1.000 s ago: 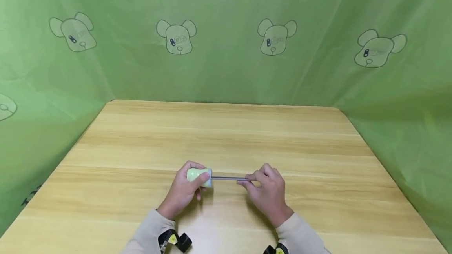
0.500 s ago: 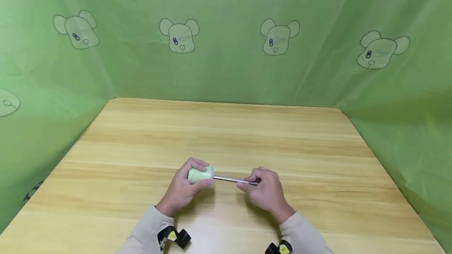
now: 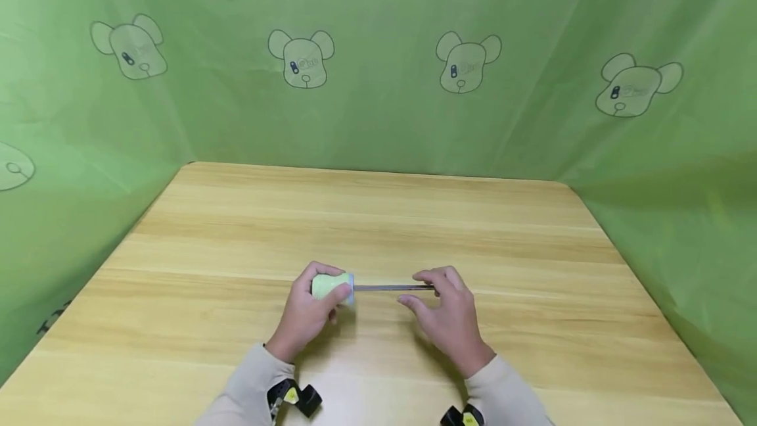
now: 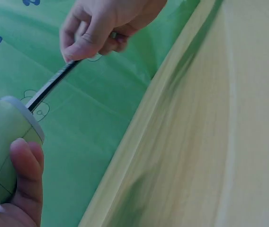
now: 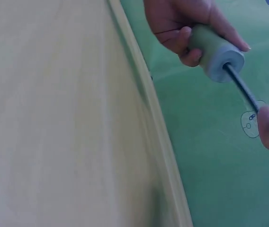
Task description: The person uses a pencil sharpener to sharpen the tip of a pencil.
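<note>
A pale green handle [image 3: 324,284] with a light blue-grey collar lies in my left hand [image 3: 304,315], thumb against its near side. From the collar a thin dark metal shaft [image 3: 384,288] runs right to my right hand [image 3: 451,321]. Thumb and forefinger there stand apart in the head view, with the shaft's end at the curled fingers. The left wrist view shows the right hand [image 4: 103,23] with fingertips at the shaft [image 4: 51,87]. In the right wrist view its thumb [image 5: 268,127] touches the shaft [image 5: 241,87], and the handle [image 5: 209,49] is gripped by the left hand.
Both hands are above the near part of a light wooden table [image 3: 378,229]. Green cloth [image 3: 378,123] with bear-head outlines stands behind and beside it. Black devices with yellow marks are strapped at the left wrist [image 3: 292,396] and right wrist [image 3: 464,416].
The right thumb and forefinger have spread from the shaft. Compared with half a second ago, the shaft lies more level and slightly higher in view, and the left thumb has moved up on the handle.
</note>
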Demonstrator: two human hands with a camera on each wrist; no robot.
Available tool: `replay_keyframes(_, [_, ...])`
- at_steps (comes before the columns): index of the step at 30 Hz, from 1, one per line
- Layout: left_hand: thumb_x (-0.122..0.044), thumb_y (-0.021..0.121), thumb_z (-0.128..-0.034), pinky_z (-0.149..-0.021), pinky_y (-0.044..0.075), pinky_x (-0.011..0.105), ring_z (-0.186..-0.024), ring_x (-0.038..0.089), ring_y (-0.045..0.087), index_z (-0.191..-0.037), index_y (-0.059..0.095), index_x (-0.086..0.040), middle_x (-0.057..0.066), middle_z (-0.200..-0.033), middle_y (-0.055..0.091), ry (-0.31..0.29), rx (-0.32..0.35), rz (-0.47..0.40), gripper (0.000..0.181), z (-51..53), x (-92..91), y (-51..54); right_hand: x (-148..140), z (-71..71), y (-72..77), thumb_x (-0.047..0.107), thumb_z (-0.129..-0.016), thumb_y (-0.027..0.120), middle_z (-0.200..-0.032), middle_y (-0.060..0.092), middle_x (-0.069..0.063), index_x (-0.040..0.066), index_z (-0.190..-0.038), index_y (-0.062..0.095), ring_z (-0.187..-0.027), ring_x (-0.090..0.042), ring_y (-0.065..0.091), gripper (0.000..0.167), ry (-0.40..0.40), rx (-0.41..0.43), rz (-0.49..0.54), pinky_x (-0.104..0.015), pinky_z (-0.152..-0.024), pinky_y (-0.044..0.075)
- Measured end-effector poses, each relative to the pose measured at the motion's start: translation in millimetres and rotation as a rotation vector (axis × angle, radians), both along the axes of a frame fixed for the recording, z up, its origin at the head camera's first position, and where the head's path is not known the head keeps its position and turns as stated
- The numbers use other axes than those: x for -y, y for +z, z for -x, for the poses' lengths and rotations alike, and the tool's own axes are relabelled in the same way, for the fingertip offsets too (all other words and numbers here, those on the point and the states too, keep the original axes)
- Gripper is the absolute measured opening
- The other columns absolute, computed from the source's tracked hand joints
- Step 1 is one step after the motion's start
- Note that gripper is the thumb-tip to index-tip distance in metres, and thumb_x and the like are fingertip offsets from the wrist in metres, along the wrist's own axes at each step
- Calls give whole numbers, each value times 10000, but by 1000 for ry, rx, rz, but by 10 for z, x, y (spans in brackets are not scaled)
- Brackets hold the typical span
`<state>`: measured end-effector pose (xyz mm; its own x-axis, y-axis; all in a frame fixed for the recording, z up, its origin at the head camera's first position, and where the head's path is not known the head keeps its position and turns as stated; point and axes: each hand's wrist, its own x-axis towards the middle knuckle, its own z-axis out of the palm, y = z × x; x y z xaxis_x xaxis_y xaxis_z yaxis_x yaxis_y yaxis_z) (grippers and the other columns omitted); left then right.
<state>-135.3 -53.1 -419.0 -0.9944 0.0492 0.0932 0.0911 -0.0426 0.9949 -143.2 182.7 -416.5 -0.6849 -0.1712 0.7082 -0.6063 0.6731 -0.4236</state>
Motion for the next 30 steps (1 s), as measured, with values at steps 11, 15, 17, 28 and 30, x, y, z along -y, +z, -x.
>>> replay_keyframes(11, [-219, 682, -913, -383, 430, 242, -521, 182, 551, -1082, 521, 15, 125, -783, 602, -45, 142, 20, 331, -20, -7, 18, -32, 157, -102, 349, -910, 681, -676, 483, -2, 62, -666, 682, -573, -147, 458, 377, 160, -475, 31, -230, -522, 373])
replay_keyframes(15, [-188, 709, -892, -400, 437, 243, -521, 188, 530, -1070, 518, 4, 141, -788, 591, -63, 98, 43, 324, 4, -4, 1, -74, 156, -105, 276, -833, 773, -640, 441, 14, 66, -642, 628, -543, -102, 427, 319, 204, -290, 45, -161, -461, 382])
replay_keyframes(17, [-164, 730, -872, -420, 461, 255, -540, 199, 528, -1062, 527, -16, 151, -828, 579, -64, 47, 83, 315, 13, -4, -20, -89, 128, -74, 185, -771, 828, -634, 483, 34, 90, -625, 599, -535, -79, 437, 287, 235, -26, 88, -163, -442, 391])
replay_keyframes(28, [-64, 798, -781, -591, 542, 303, -798, 234, 588, -974, 586, -76, 119, -1069, 598, -53, -264, 231, 287, 6, -23, -111, -120, 44, 59, 104, -831, 765, -649, 529, 33, 86, -663, 576, -571, -107, 444, 254, 162, 777, 142, -223, -512, 387])
replay_keyframes(30, [-52, 776, -799, -518, 539, 314, -678, 205, 584, -998, 585, -60, 140, -1017, 592, -29, -188, 169, 276, -2, -29, -97, -84, 42, 21, 119, -797, 805, -685, 558, 50, 101, -718, 645, -591, -105, 489, 179, 109, 524, 33, -236, -560, 429])
